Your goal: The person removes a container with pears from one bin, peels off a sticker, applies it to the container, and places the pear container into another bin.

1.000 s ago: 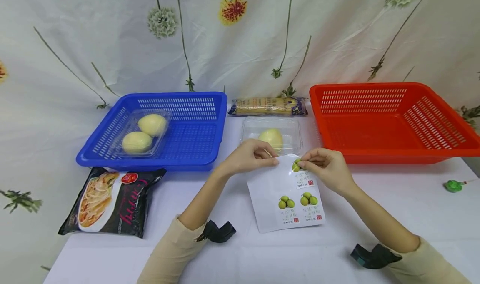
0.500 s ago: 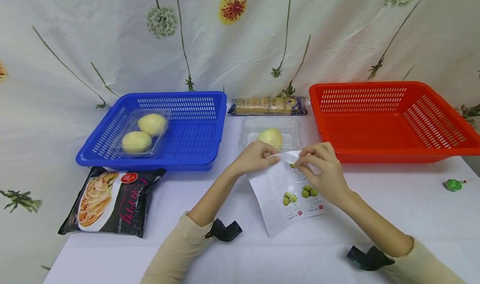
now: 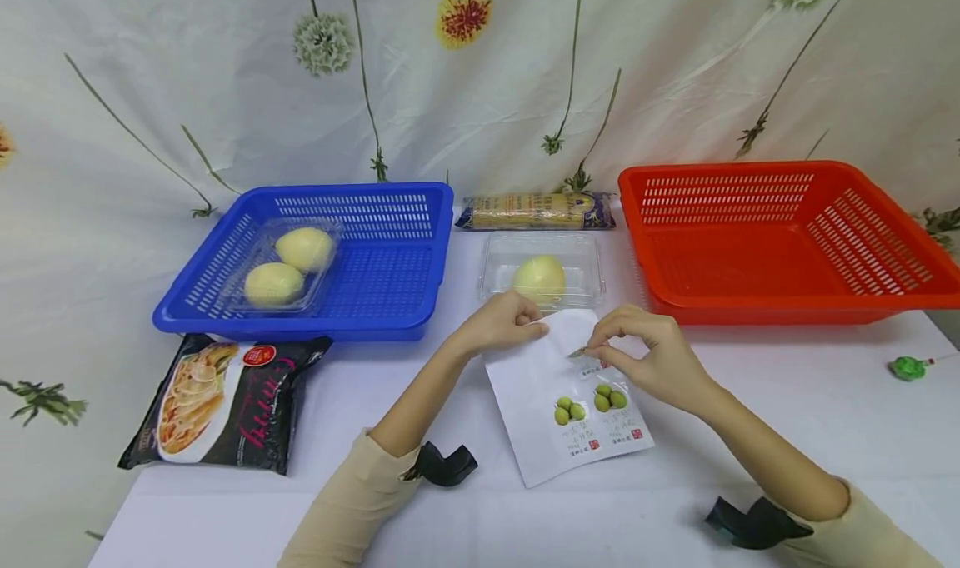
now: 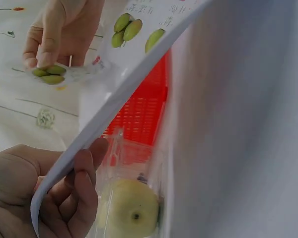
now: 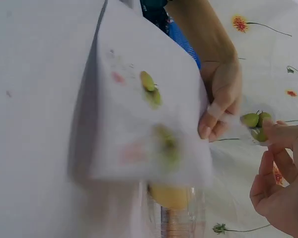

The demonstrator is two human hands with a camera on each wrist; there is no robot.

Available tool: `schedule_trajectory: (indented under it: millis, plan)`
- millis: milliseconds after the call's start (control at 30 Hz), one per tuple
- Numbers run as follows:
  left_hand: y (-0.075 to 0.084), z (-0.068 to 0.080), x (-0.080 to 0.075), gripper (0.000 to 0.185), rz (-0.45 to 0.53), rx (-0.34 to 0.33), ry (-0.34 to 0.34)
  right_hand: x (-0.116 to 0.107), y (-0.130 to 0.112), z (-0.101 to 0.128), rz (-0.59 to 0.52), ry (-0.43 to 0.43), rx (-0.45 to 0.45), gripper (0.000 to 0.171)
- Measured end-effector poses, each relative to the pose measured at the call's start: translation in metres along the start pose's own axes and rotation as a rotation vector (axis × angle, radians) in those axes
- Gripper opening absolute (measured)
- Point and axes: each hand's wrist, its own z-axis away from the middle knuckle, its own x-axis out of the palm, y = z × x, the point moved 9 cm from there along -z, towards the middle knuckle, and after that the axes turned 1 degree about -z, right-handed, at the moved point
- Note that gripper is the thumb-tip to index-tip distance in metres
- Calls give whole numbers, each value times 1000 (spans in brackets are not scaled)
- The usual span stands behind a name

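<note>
Two hands (image 3: 504,325) (image 3: 651,353) pinch the sticker sheet's (image 3: 540,401) top edge.

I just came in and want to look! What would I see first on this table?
First you would spot two big baskets at the back: a blue basket on the left with a clear box of two pale fruits, and a red basket on the right. In the middle, the left hand holds a white sticker sheet while the right hand pinches a green fruit sticker at its top.
</note>
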Motion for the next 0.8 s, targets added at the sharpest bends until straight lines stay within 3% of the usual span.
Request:
schedule_trajectory:
  millis: [167,300,433,567,600,667,800]
  plan:
    - [-5,1,10,18,-76,41,-70,-6,4,-8,-256,18,50,20]
    - [-2,2,14,10,-203,66,-23,-14,22,-22,-298,104,139,14]
    - [5,6,9,24,-332,20,167,-17,45,-37,-295,174,225,11]
    - [21,17,-12,13,-390,28,466,-17,60,-51,-283,208,265,10]
    - [23,19,-19,13,-361,41,540,-17,62,-55,-288,211,273,11]
    - [23,20,-32,16,-203,66,625,-14,67,-63,-294,211,290,12]
    - [7,7,-47,28,274,50,601,-8,74,-76,-312,202,294,13]
